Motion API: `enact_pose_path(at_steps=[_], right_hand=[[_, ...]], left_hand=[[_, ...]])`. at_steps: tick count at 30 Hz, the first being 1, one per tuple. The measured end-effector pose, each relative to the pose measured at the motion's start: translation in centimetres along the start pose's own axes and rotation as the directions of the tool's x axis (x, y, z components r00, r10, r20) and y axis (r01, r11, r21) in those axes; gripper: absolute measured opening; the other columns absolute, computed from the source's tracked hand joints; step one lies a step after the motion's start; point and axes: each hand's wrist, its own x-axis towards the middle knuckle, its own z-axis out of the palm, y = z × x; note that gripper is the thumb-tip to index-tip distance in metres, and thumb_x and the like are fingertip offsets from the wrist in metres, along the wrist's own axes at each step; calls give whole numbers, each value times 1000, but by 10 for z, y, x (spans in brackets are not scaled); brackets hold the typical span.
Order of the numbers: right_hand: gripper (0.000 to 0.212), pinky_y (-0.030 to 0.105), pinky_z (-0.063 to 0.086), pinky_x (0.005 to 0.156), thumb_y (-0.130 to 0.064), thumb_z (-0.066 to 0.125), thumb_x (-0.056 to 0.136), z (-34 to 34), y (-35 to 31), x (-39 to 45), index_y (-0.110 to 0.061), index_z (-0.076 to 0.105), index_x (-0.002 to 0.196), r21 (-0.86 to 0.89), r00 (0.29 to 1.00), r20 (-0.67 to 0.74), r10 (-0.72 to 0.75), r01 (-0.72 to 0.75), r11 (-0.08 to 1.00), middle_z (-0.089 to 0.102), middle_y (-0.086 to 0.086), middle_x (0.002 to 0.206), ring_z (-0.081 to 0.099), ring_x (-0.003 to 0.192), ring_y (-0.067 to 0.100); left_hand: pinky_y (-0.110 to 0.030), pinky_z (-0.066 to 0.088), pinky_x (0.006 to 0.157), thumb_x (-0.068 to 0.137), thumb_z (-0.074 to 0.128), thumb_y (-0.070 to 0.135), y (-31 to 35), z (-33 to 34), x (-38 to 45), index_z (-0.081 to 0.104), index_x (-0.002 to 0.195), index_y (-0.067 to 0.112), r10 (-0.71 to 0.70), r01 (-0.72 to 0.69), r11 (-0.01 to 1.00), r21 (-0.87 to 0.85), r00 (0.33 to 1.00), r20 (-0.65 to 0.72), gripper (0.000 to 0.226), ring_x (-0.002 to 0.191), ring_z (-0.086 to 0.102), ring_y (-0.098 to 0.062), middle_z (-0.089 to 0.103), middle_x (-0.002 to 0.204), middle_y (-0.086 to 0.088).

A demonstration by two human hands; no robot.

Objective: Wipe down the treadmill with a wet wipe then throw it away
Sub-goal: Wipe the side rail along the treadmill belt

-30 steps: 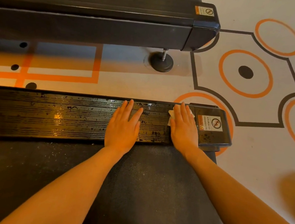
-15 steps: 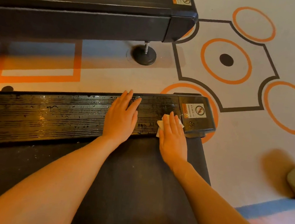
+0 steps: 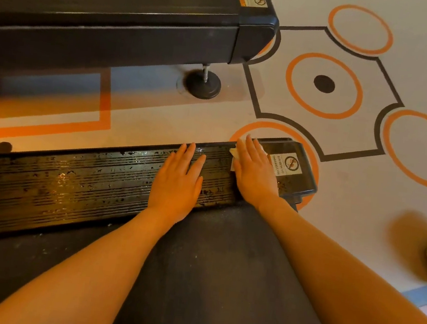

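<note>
The wet wipe (image 3: 234, 155) is pressed flat under the right hand (image 3: 255, 173) at the end of the treadmill's (image 3: 70, 193) side rail. The left hand (image 3: 178, 184) is laid flat beside it, fingers straight, and nothing is held.

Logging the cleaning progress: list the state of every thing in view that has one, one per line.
wet wipe: flattened under the right hand, only white edges showing.
right hand: flat, pressing the wipe on the rail's end.
left hand: flat, resting on the rail.
side rail: glossy wet, speckled.
end cap: spotted near its lower edge.
treadmill belt: matte, dusty flecks.
</note>
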Motion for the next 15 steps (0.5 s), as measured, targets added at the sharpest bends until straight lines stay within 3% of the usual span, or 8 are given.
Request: enact_pose_path(at_steps=[4,8,12,15], right_hand=[[55,44,9,122,-36,29,106,1,-1,-7,-16,13,155,12,1000,-11,4,-4,1000,4,6,164,0,151,25],[53,35,2,117,-29,34,106,13,0,-47,-12,19,154,68,998,-69,0,4,998,10,10,163,4,150,27],[50,43,10,116,-22,40,103,27,5,-76,-5,32,149,42,991,-136,-11,17,999,25,17,157,14,146,30],[50,41,7,117,-22,41,104,26,6,-71,-7,30,150,55,992,-122,-14,21,998,22,16,159,10,147,28]], left_hand=[[-36,2,115,103,39,33,0,-1,-1,30,152,16,11,-11,1000,22,1000,6,52,150,11,-29,16,161,-12],[-35,-1,115,104,34,36,0,-2,-1,27,153,18,7,-7,1000,8,1000,-4,53,150,7,-26,13,162,-10],[-35,2,116,104,32,36,2,-1,-2,26,153,19,10,-10,999,36,1000,-8,53,150,7,-25,13,162,-10],[-36,3,116,103,33,36,1,0,-2,28,153,18,7,-6,999,40,1000,-14,53,150,9,-26,15,162,-10]])
